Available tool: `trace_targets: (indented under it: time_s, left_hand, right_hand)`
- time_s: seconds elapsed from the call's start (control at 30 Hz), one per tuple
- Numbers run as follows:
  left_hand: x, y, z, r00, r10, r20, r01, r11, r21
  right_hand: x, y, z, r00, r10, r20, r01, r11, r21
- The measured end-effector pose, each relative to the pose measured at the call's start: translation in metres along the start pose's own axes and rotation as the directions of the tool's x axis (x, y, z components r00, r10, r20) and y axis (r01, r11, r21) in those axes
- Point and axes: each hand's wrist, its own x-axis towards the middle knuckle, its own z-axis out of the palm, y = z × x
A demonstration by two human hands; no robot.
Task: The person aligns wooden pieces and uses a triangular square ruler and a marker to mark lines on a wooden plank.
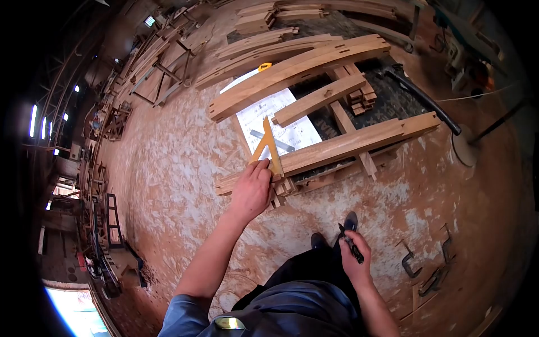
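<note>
My left hand (254, 190) is closed on the lower end of a yellow triangular set square (270, 145), at the near wooden beam (342, 147). The square's pointed tip reaches over a white sheet with handwriting (300, 132). A grey metal ruler (284, 146) lies on that sheet, partly behind the square. Down by my legs, my right hand (357, 262) grips a slim black pen-like tool (351, 247), its dark tip pointing up and away from me. Its exact kind is hard to tell. A shorter wooden piece (320, 102) lies beyond the sheet.
A long curved beam (297, 73) spans the far side of the work surface, with a yellow tape measure (265, 66) behind it. More timber (269, 48) is stacked farther back. Clamps (432, 281) lie on the floor at right. A black hose-like bar (426, 101) crosses the table's right edge.
</note>
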Motion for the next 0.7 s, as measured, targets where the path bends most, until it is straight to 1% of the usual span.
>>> trace_targets:
  time_s: [0.23,0.33,0.7]
  left_hand:
    - [0.000,0.000,-0.002,1.000,-0.009,0.028,0.010,1.000,-0.003]
    - [-0.002,-0.003,-0.001,0.997,-0.038,0.067,0.040,0.999,-0.025]
    - [-0.001,-0.001,-0.006,0.999,-0.014,0.045,0.014,1.000,-0.009]
  right_hand:
    - [-0.009,0.012,0.001,0.999,0.044,-0.015,-0.044,0.999,0.016]
    - [-0.011,0.017,0.001,0.998,0.058,-0.026,-0.058,0.998,0.017]
    - [-0.010,0.015,0.006,0.998,0.061,-0.027,-0.060,0.998,0.030]
